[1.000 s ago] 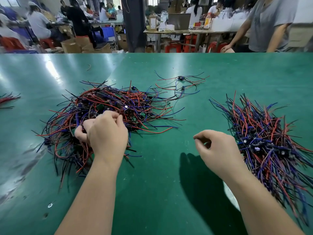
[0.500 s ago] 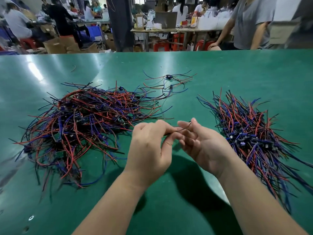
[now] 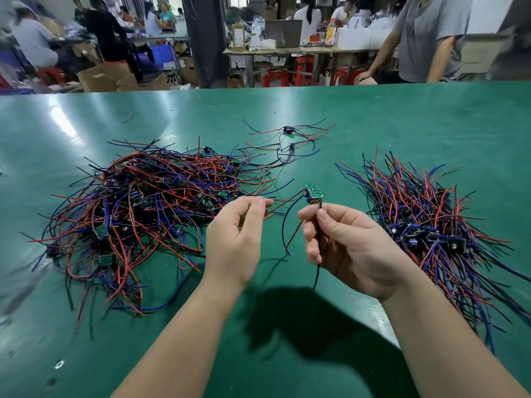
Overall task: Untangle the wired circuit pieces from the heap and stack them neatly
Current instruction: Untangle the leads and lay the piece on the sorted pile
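Observation:
A tangled heap of wired circuit pieces (image 3: 149, 214), red, blue and black leads, lies on the left of the green table (image 3: 402, 124). On the right sits a neater stack of pieces (image 3: 425, 225), their boards lined up and leads fanned out. Between them, above the table, my right hand (image 3: 344, 245) pinches the leads just below a small green circuit board (image 3: 314, 193), which stands upright. My left hand (image 3: 235, 234) pinches the ends of that piece's red and dark leads. One black lead hangs down under my right hand.
Two loose wired pieces (image 3: 288, 137) lie at the back centre of the table. A short wire scrap (image 3: 127, 115) lies far left. A person in a grey shirt (image 3: 431, 38) stands beyond the far edge. Workbenches, stools and boxes fill the background.
My left hand left the heap and met my right hand in the middle. Now the hands have drawn apart, with one wired piece stretched between them and its board raised.

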